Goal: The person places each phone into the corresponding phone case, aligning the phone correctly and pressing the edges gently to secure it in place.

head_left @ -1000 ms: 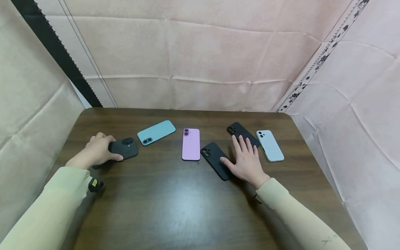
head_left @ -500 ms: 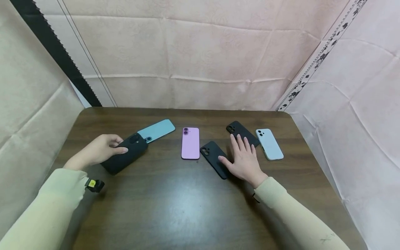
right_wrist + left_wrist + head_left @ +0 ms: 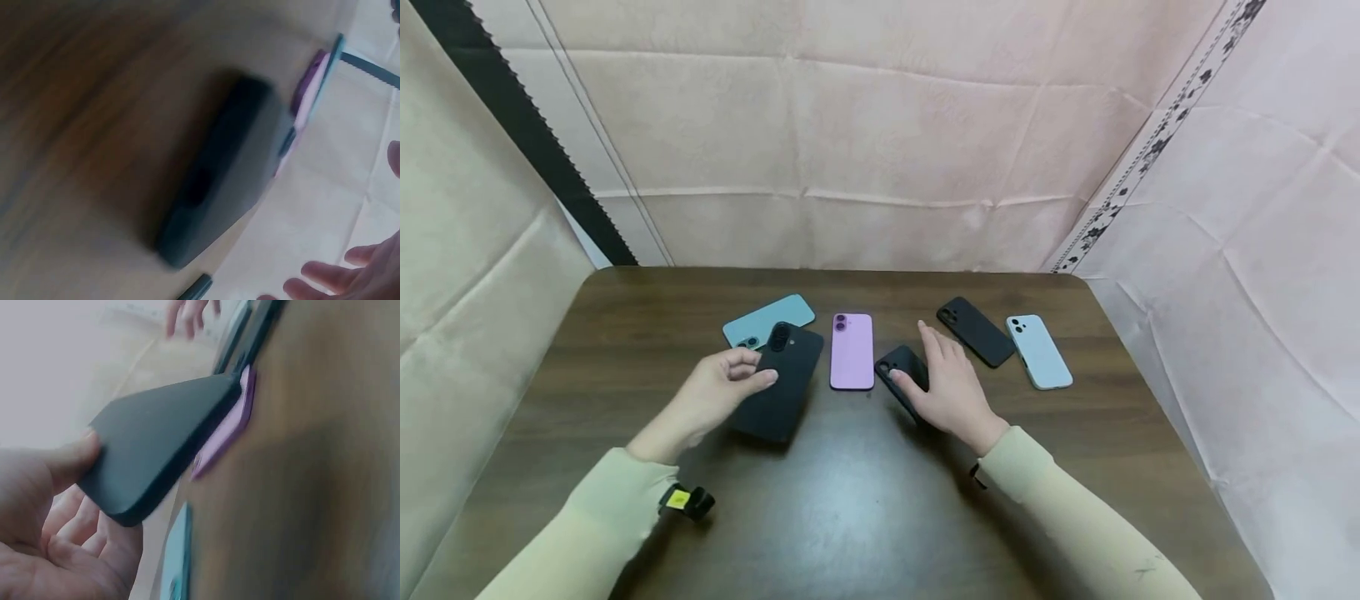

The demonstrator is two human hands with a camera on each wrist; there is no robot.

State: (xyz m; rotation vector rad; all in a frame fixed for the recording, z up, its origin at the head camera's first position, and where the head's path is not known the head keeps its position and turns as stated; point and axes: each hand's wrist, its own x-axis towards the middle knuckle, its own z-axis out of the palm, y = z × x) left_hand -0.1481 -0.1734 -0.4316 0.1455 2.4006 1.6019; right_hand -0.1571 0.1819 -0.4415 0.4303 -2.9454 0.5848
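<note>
My left hand (image 3: 711, 400) pinches a black phone (image 3: 784, 383) by its left edge, thumb on the camera side. In the left wrist view this phone (image 3: 162, 440) is tilted and raised off the wood. It overlaps the near edge of a teal phone (image 3: 771, 319) in the head view. My right hand (image 3: 955, 396) hovers over a second black phone (image 3: 902, 363), its fingers extended. The right wrist view shows that phone (image 3: 225, 175) lying on the table, blurred, with the fingers (image 3: 331, 275) apart from it. The hand hides part of it from the head camera.
Between the hands lies a purple phone (image 3: 852, 354). Farther right are a third black phone (image 3: 976, 332) and a pale blue phone (image 3: 1040, 353). The brown wooden table (image 3: 850, 517) meets light cloth walls (image 3: 880, 150) at its back and sides.
My left hand has carried its black phone rightward from the table's left side and turned it more upright. My right hand has shifted left, off the back black phone and over the nearer one.
</note>
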